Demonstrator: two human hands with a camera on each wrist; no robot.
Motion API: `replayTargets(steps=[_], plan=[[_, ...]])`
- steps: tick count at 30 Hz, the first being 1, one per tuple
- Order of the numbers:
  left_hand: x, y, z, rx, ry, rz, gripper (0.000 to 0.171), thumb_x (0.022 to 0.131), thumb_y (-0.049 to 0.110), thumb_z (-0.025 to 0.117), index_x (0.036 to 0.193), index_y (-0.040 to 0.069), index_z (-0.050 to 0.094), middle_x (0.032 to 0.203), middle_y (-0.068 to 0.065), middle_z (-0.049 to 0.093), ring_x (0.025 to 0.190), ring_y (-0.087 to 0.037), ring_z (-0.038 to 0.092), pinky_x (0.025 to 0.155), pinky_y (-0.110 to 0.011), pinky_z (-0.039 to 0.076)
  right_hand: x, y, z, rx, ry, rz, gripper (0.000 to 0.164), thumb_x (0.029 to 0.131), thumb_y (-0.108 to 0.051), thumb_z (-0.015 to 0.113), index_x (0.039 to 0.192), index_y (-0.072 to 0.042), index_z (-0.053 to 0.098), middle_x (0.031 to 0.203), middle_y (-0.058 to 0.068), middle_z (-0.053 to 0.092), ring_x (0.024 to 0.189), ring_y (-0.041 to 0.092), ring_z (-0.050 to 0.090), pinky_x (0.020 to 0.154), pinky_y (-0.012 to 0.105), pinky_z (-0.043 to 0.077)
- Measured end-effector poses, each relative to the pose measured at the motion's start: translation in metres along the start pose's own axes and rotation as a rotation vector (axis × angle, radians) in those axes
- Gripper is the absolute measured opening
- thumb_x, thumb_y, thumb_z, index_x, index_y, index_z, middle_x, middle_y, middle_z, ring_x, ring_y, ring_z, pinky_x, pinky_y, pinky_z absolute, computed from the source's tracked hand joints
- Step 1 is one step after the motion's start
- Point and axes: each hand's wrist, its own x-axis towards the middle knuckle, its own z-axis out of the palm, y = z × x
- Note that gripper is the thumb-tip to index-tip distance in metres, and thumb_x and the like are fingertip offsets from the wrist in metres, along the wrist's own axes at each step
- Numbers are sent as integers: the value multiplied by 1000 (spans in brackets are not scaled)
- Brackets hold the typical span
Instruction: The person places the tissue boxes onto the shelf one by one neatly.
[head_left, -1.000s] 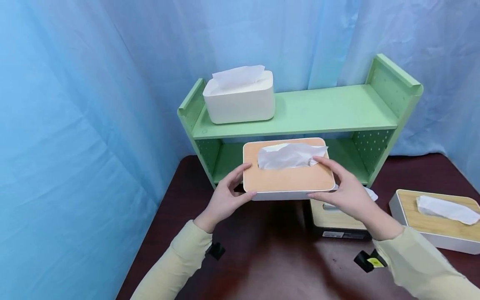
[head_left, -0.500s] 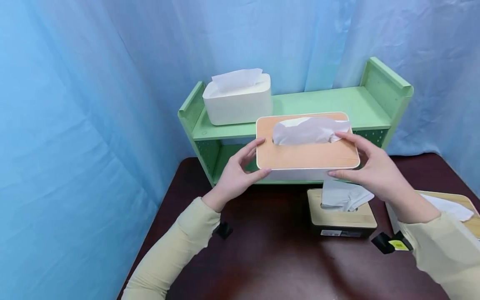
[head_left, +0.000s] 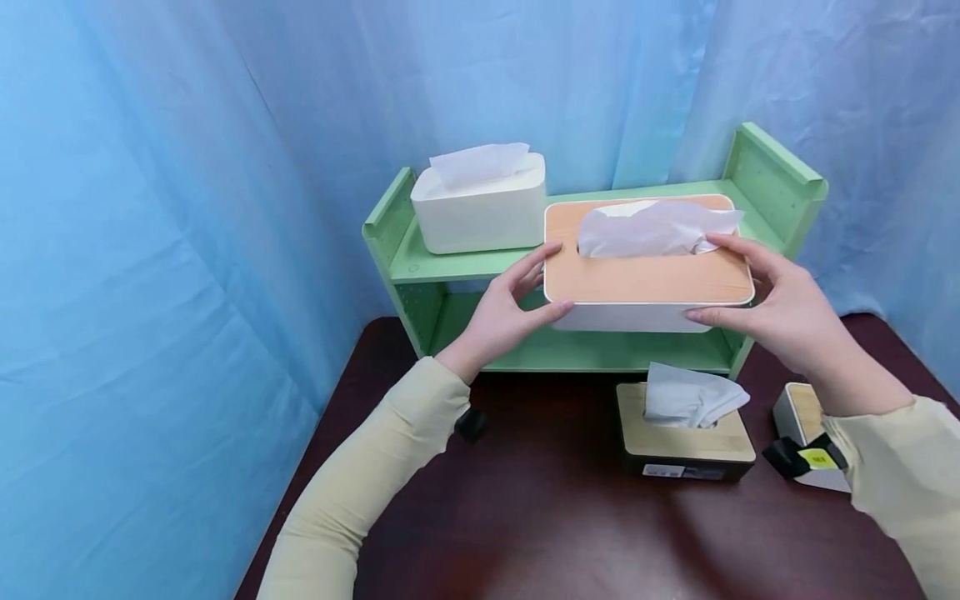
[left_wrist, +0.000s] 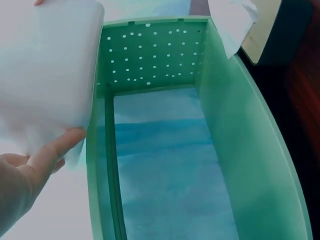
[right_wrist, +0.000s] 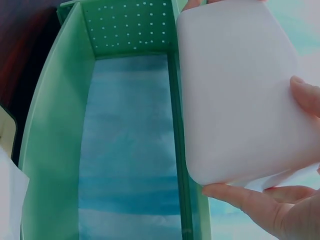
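Note:
A white tissue box with a wood-look lid (head_left: 637,282) is held in the air in front of the upper board of the green shelf (head_left: 585,354). My left hand (head_left: 504,312) grips its left end, thumb on the front wall and a finger on the lid's edge. At the other end my right hand (head_left: 787,312) grips it the same way, one fingertip by the tissue. Both wrist views show the box's white wall (left_wrist: 47,65) beside the shelf's green edge. An all-white tissue box (head_left: 480,212) stands on the upper board's left side.
A black tissue box with a wood-look lid (head_left: 686,442) stands on the dark table (head_left: 555,500), right of centre. Another white, wood-lidded box (head_left: 806,412) is partly hidden by the right forearm. Blue curtains (head_left: 300,125) hang behind and to the left.
Both hands have lifted the wood-lidded white box up and to the right, from before the lower compartment to the level of the upper board. The all-white box stays on the shelf.

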Motion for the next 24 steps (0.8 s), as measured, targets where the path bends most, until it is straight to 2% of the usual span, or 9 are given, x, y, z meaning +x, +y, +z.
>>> replayTargets(steps=[2, 5, 7, 11, 14, 19, 24], plan=[[4, 0, 2, -8, 0, 3, 65, 86, 16, 70, 144, 24, 41, 150, 10, 36, 138, -21, 37, 111, -41, 32, 4, 1, -3, -7, -2, 14, 82, 78, -15, 78, 146, -32, 35, 138, 4, 41, 101, -1, 45, 72, 6, 37], [11, 1, 4, -23, 3, -10, 64, 86, 18, 70, 143, 26, 41, 151, 13, 34, 138, -21, 37, 109, -40, 35, 11, 1, -11, -10, -33, 26, 83, 80, -15, 77, 147, -32, 32, 142, 10, 37, 104, 0, 44, 72, 5, 38], [17, 3, 6, -46, -1, -35, 64, 87, 20, 69, 143, 29, 41, 152, 12, 32, 137, -23, 38, 104, -39, 40, 17, 1, -18, -20, -63, 28, 83, 81, -16, 75, 148, -33, 29, 143, 15, 35, 102, -1, 45, 71, 7, 42], [28, 10, 7, -109, -34, -107, 64, 89, 22, 67, 144, 33, 37, 154, 7, 30, 133, -25, 44, 86, -37, 53, 33, 0, -35, -15, -152, 35, 82, 85, -16, 71, 150, -32, 24, 146, 23, 28, 92, -7, 52, 66, 17, 52], [36, 17, 4, -160, -62, -156, 63, 90, 21, 65, 145, 33, 36, 154, 0, 31, 129, -26, 48, 77, -39, 55, 45, -1, -44, 11, -225, 65, 81, 88, -16, 68, 151, -32, 20, 151, 24, 20, 85, -9, 56, 66, 25, 55], [48, 24, -4, -214, -87, -218, 59, 92, 20, 62, 144, 31, 36, 154, -7, 29, 135, -26, 41, 83, -53, 52, 61, -1, -50, 23, -315, 116, 78, 91, -21, 64, 152, -32, 16, 158, 18, 3, 91, -6, 53, 72, 33, 57], [59, 28, -9, -230, -85, -270, 57, 92, 22, 61, 143, 31, 37, 150, -10, 35, 132, -27, 43, 83, -54, 51, 75, -4, -53, 8, -348, 137, 78, 92, -25, 62, 152, -31, 13, 157, 19, 2, 92, -6, 53, 73, 38, 57]])
